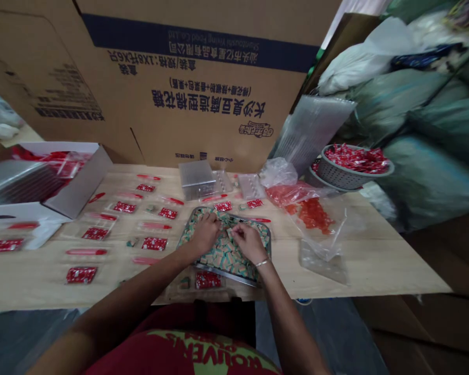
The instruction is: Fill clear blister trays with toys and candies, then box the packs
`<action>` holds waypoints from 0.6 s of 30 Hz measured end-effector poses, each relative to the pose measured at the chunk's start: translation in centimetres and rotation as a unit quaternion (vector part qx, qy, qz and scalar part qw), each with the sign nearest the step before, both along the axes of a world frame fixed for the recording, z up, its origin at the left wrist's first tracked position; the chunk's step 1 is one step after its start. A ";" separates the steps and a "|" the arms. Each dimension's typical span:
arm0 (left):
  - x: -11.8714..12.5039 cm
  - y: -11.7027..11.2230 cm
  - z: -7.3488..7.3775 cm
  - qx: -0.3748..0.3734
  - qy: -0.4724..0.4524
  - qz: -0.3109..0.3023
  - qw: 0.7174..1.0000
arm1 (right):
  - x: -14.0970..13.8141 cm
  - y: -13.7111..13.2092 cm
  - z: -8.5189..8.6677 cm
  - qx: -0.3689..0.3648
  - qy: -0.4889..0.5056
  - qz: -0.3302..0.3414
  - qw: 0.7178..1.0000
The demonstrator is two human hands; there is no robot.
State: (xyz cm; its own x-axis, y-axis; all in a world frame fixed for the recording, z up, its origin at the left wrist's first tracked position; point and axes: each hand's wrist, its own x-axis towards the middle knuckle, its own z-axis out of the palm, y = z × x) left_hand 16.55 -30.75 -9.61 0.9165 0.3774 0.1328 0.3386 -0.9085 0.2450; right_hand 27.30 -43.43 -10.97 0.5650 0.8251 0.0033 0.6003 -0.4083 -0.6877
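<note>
A metal tray (225, 275) full of small tan-and-green candy pieces (222, 255) is right in front of me. Over its upper left part, my left hand (207, 232) is curled down among the pieces, and its fingertips are partly hidden. My right hand (250, 241), a bracelet on its wrist, pinches a small candy piece (230, 232) just to the right of it. Around the tray lie clear plastic trays bearing red spotted packets (155, 243) and red tubes (86, 252). One more packet (208, 280) lies at the tray's near edge.
A large cardboard box (211, 130) stands behind the table (379, 260). On the left is a white box (82, 182) of red packets and plastic trays. To the right are a bag of orange-red pieces (315, 213) and a grey basket (347, 177) of red packets.
</note>
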 end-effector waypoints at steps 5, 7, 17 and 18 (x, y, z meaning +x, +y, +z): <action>-0.5 0.3 -0.9 -0.043 -0.056 -0.022 0.997 | 0.3 -3.2 -1.7 0.030 0.082 -0.057 0.995; -1.2 0.5 -1.1 -0.134 -0.105 -0.013 0.985 | 0.3 -3.5 -1.9 0.062 0.086 -0.054 0.993; -1.8 -0.3 -1.2 -0.467 -0.156 0.018 0.870 | -0.6 -1.3 0.5 -0.046 -0.047 -0.017 0.998; -2.0 -0.3 -1.1 -0.465 -0.159 0.020 0.871 | -1.1 -1.5 0.5 -0.046 -0.071 -0.017 0.996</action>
State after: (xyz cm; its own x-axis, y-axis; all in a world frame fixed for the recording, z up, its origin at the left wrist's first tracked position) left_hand 14.55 -31.06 -10.70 0.8732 0.4874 -0.0021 0.1457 -0.2570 0.9554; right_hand 26.25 -44.90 -10.45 0.5910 0.8066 0.0110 0.6744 -0.4865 -0.5554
